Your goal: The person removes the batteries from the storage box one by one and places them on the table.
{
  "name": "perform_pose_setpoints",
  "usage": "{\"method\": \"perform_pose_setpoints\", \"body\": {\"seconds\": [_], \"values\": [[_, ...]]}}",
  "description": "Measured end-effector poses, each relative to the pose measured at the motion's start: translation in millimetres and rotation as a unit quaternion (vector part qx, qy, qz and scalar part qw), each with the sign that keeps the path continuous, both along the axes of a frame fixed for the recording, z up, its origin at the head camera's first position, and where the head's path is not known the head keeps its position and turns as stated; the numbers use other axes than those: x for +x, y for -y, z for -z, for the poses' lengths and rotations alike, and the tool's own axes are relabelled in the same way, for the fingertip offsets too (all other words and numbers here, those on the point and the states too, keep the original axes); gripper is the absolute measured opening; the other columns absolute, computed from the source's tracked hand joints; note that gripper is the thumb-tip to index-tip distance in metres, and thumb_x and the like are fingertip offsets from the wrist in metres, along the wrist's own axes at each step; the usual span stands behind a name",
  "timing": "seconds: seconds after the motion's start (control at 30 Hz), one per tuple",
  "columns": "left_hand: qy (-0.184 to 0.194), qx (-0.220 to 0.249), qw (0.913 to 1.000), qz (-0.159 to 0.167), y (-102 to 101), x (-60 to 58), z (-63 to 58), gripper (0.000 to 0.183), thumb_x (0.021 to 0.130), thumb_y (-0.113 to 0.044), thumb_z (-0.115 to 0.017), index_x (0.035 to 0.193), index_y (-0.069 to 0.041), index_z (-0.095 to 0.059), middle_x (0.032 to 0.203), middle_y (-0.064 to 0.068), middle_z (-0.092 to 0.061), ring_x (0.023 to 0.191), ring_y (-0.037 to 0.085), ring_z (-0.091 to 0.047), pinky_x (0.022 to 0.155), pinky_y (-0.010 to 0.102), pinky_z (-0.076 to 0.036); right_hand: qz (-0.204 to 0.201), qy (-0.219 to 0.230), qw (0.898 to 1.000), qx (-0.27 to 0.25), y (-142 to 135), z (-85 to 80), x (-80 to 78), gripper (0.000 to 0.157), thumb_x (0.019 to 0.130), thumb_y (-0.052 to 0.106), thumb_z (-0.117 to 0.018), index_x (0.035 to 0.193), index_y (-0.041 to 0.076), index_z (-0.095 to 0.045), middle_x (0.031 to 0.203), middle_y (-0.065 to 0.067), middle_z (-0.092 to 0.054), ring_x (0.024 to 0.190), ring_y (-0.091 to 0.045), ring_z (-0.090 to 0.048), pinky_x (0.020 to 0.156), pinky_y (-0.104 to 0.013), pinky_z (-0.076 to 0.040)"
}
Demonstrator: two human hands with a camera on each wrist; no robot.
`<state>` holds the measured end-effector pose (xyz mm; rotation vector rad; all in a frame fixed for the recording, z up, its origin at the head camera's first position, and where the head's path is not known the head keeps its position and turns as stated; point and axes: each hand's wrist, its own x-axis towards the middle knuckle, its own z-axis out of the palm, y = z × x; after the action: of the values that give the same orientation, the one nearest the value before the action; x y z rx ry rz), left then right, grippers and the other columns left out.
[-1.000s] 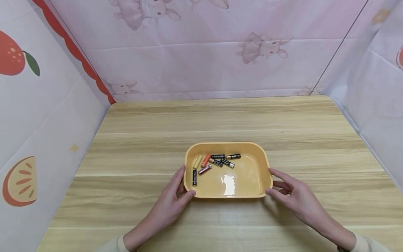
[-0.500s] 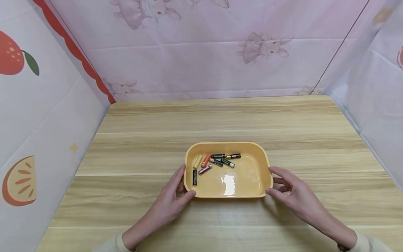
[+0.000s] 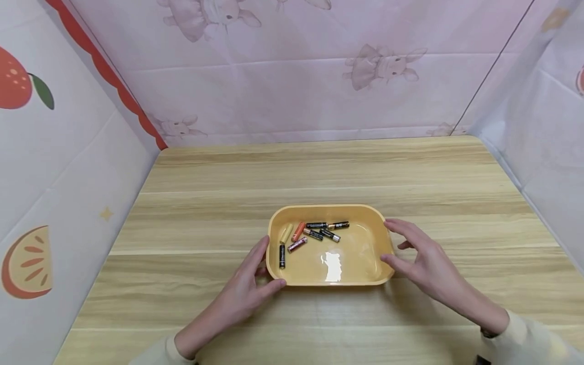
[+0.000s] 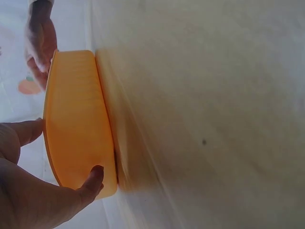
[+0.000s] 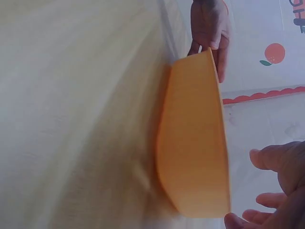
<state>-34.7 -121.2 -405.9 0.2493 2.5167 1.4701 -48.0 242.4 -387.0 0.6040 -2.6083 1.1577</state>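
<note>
A yellow plastic bin (image 3: 301, 268) with rounded corners rests on the wooden table. Several small cylindrical batteries lie loose at its left and back: a yellow battery (image 3: 286, 234), an orange battery (image 3: 298, 231), a dark red battery (image 3: 297, 245), a black battery (image 3: 282, 256) and more black ones. My left hand (image 3: 246, 286) holds the bin's near left corner, thumb at the front rim and fingers along the left side. My right hand (image 3: 426, 258) hovers at the right rim, thumb and fingers apart; in the right wrist view it is off the bin wall and holds nothing.
The wood-grain table (image 3: 205, 203) extends around the bin on all sides. A pink cloth backdrop (image 3: 292, 101) with rabbit prints hangs behind it. White printed sheets stand along the left and right edges.
My right hand has let go of the bin's right side, rising slightly and moving toward the back, over the rim. The left hand, the bin and the batteries stay nearly where they were.
</note>
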Motion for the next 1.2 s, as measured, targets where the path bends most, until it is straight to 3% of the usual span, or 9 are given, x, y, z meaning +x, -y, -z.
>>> {"method": "perform_pose_setpoints", "body": {"seconds": [0.1, 0.33, 0.53, 0.67, 0.8, 1.2], "values": [[-0.006, -0.009, 0.9999, 0.006, 0.3, -0.7, -0.8, 0.101, 0.087, -0.017, -0.084, 0.164, -0.005, -0.020, 0.168, 0.016, -0.023, 0.128, 0.029, -0.057, 0.111, 0.041, -0.046, -0.010, -0.010, 1.000, 0.003, 6.1, -7.2, -8.7, 0.063, 0.080, 0.000, -0.087, 0.138, -0.001, -0.061, 0.135, -0.018, -0.063, 0.091, -0.030, -0.070, 0.073, -0.022, -0.057], [-0.011, -0.023, 0.9995, 0.017, 0.7, -2.3, -2.2, 0.101, 0.088, -0.020, -0.084, 0.165, -0.005, -0.019, 0.169, 0.016, -0.021, 0.140, 0.032, -0.046, 0.118, 0.048, -0.036, -0.037, -0.010, 0.999, 0.000, 25.1, -14.5, -30.4, 0.056, 0.083, 0.002, -0.086, 0.135, 0.000, -0.064, 0.128, -0.016, -0.067, 0.092, -0.029, -0.069, 0.072, -0.037, -0.060], [-0.011, -0.030, 0.9994, 0.014, 1.3, -1.7, -1.2, 0.101, 0.088, -0.020, -0.084, 0.165, -0.005, -0.018, 0.169, 0.017, -0.021, 0.139, 0.032, -0.047, 0.119, 0.048, -0.034, -0.067, 0.027, 0.997, -0.019, 44.0, -5.5, -47.6, 0.049, 0.086, 0.000, -0.083, 0.131, -0.005, -0.065, 0.122, -0.018, -0.070, 0.100, -0.032, -0.068, 0.077, -0.038, -0.061], [-0.013, -0.031, 0.9993, 0.014, 1.2, -1.4, -0.2, 0.102, 0.088, -0.022, -0.084, 0.165, -0.006, -0.018, 0.169, 0.016, -0.021, 0.138, 0.032, -0.048, 0.118, 0.047, -0.035, -0.072, 0.049, 0.996, -0.018, 56.5, 0.3, -53.2, 0.043, 0.087, -0.001, -0.081, 0.127, -0.007, -0.067, 0.118, -0.020, -0.071, 0.089, -0.032, -0.070, 0.074, -0.037, -0.062], [-0.014, -0.036, 0.9992, 0.014, 1.2, -1.3, 0.1, 0.102, 0.089, -0.025, -0.083, 0.165, -0.005, -0.019, 0.169, 0.017, -0.021, 0.144, 0.033, -0.041, 0.120, 0.049, -0.032, -0.074, 0.056, 0.996, -0.019, 65.9, 3.9, -57.4, 0.035, 0.085, -0.005, -0.081, 0.117, -0.008, -0.070, 0.110, -0.020, -0.072, 0.090, -0.035, -0.070, 0.072, -0.039, -0.062], [-0.013, -0.033, 0.9993, 0.011, 1.7, -0.7, 0.5, 0.102, 0.089, -0.026, -0.084, 0.165, -0.007, -0.019, 0.168, 0.015, -0.023, 0.137, 0.031, -0.048, 0.118, 0.049, -0.035, -0.063, 0.082, 0.994, 0.033, 81.4, 16.4, -68.1, 0.025, 0.083, -0.003, -0.081, 0.107, -0.008, -0.075, 0.098, -0.017, -0.075, 0.086, -0.028, -0.072, 0.074, -0.040, -0.062]]}}
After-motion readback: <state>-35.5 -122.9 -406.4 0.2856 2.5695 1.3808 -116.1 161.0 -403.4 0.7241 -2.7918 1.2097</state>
